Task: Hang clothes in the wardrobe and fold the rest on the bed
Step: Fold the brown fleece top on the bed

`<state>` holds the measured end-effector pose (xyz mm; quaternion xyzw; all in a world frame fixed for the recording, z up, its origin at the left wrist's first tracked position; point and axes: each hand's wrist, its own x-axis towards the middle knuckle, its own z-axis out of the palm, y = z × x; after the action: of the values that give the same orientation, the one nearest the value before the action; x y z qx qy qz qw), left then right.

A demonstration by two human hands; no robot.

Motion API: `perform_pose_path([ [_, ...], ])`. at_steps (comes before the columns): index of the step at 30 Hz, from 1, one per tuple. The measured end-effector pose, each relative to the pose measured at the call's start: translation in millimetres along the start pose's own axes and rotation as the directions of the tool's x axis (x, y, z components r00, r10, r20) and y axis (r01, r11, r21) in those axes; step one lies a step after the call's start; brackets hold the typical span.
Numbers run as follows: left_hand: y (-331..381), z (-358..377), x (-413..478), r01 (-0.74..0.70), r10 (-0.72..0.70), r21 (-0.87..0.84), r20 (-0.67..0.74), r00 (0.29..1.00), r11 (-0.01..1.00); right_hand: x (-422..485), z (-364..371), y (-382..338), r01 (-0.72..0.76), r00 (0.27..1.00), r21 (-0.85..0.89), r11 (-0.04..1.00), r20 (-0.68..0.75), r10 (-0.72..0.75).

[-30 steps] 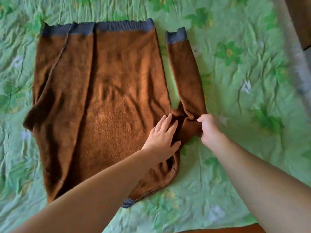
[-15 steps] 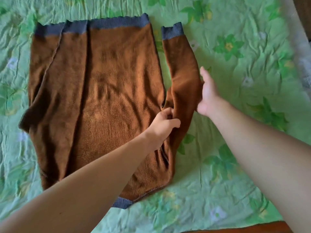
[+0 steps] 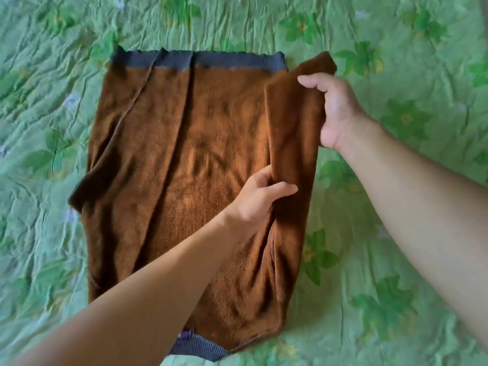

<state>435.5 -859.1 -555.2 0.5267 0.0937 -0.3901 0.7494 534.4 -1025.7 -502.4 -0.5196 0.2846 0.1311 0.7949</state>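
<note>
A brown fleece sweater (image 3: 184, 186) with grey ribbed hem and collar lies flat on the bed, hem at the far end. Its right sleeve (image 3: 293, 122) is lifted off the sheet and stands folded inward along the sweater's right side. My right hand (image 3: 332, 109) grips the upper part of that sleeve, fingers curled over its edge. My left hand (image 3: 261, 199) pinches the fabric where the sleeve meets the body. The sleeve's cuff is hidden. The left sleeve lies folded over the body on the left.
A wrinkled green bedsheet (image 3: 396, 233) with a leaf and flower print covers everything around the sweater. The grey collar (image 3: 198, 350) pokes out at the near edge, under my left forearm.
My right hand has taken hold of the right sleeve and lifted it off the sheet toward the sweater's body. My left hand keeps its pinch at the sleeve's base. The camera moved closer.
</note>
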Motion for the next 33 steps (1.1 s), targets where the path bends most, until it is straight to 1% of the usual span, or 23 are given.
perform_pose_path([
  [2,20.4,-15.2,-1.3,-0.035,0.025,-0.087,-0.116,0.993,0.996,14.3,39.4,-8.2,0.029,0.994,-0.118,0.993,0.109,-0.016],
  [3,28.2,-26.4,0.2,-0.052,0.033,-0.101,-0.181,0.983,0.994,20.6,56.6,-6.8,0.046,0.989,-0.215,0.976,0.149,-0.014],
  [5,35.0,-52.5,3.5,-0.052,0.015,-0.117,-0.298,0.954,0.992,36.2,74.4,11.8,0.045,0.980,-0.439,0.897,0.194,0.046],
  [6,31.4,-66.9,5.3,-0.022,-0.025,-0.131,-0.342,0.939,0.991,45.4,74.4,28.1,0.004,0.970,-0.553,0.833,0.205,0.131],
  [8,17.2,-91.2,2.4,0.078,-0.143,-0.175,-0.393,0.909,0.981,53.7,62.1,66.5,-0.088,0.947,-0.749,0.657,0.142,0.288],
  [9,8.9,-99.0,-1.6,0.118,-0.191,-0.196,-0.408,0.893,0.973,50.6,53.9,80.5,-0.089,0.949,-0.823,0.562,0.102,0.299],
  [10,0.2,-104.2,-5.3,0.136,-0.212,-0.205,-0.417,0.884,0.969,46.6,45.6,88.5,-0.071,0.964,-0.868,0.491,0.068,0.259],
  [12,-17.2,-102.9,-16.3,0.126,-0.197,-0.191,-0.421,0.885,0.974,40.6,29.6,96.2,-0.005,0.988,-0.916,0.401,0.056,0.141],
  [13,-26.7,-97.4,-23.8,0.132,-0.188,-0.160,-0.416,0.890,0.978,36.2,21.4,97.5,0.033,0.990,-0.937,0.347,0.077,0.115],
  [14,-38.1,-89.0,-32.7,0.151,-0.179,-0.100,-0.417,0.891,0.983,32.0,15.5,97.0,0.069,0.989,-0.961,0.267,0.101,0.105],
  [16,-65.8,-68.3,-52.8,0.214,-0.143,0.101,-0.468,0.872,0.972,24.3,7.6,95.0,0.139,0.986,-0.988,0.064,0.145,0.088],
  [17,-80.0,-57.6,-62.6,0.243,-0.108,0.213,-0.500,0.859,0.946,20.9,4.7,94.9,0.170,0.981,-0.985,-0.029,0.167,0.098],
  [18,-92.3,-48.3,-71.4,0.272,-0.073,0.323,-0.514,0.855,0.907,18.6,1.6,95.1,0.181,0.977,-0.979,-0.098,0.168,0.130],
  [19,-100.6,-38.9,-78.3,0.290,-0.034,0.426,-0.516,0.856,0.857,14.6,-0.3,94.2,0.182,0.973,-0.975,-0.131,0.159,0.167],
  [20,-106.2,-31.8,-82.5,0.291,0.025,0.517,-0.519,0.854,0.805,12.6,-3.2,93.3,0.174,0.968,-0.975,-0.136,0.144,0.205],
  [22,-110.8,-24.7,-83.6,0.251,0.163,0.626,-0.526,0.834,0.738,4.6,-5.6,89.4,0.169,0.951,-0.983,-0.071,0.143,0.275],
  [23,-110.1,-24.3,-80.0,0.222,0.210,0.633,-0.534,0.819,0.742,1.6,-8.4,89.9,0.177,0.939,-0.984,-0.028,0.160,0.306],
  [25,-107.6,-25.3,-67.8,0.141,0.228,0.554,-0.542,0.809,0.820,-2.5,-17.4,90.9,0.171,0.921,-0.985,0.032,0.171,0.350],
  [27,-101.7,-28.7,-59.2,0.081,0.235,0.476,-0.566,0.790,0.876,-6.4,-29.3,92.8,0.161,0.943,-0.985,0.065,0.172,0.284],
  [28,-97.1,-31.8,-56.7,0.049,0.250,0.449,-0.581,0.774,0.892,-8.3,-36.1,93.1,0.154,0.959,-0.987,0.044,0.160,0.234],
  [30,-84.2,-43.6,-55.2,-0.005,0.209,0.306,-0.635,0.744,0.952,-11.9,-49.7,92.1,0.152,0.981,-0.986,-0.064,0.143,0.134],
  [32,-72.6,-64.8,-57.5,0.019,0.113,0.179,-0.694,0.711,0.984,-18.3,-57.3,92.0,0.108,0.992,-0.970,-0.216,0.092,0.083],
  [33,-68.9,-75.6,-61.2,0.053,0.040,0.113,-0.693,0.720,0.992,-21.8,-59.1,93.4,0.090,0.994,-0.961,-0.263,0.071,0.078],
])
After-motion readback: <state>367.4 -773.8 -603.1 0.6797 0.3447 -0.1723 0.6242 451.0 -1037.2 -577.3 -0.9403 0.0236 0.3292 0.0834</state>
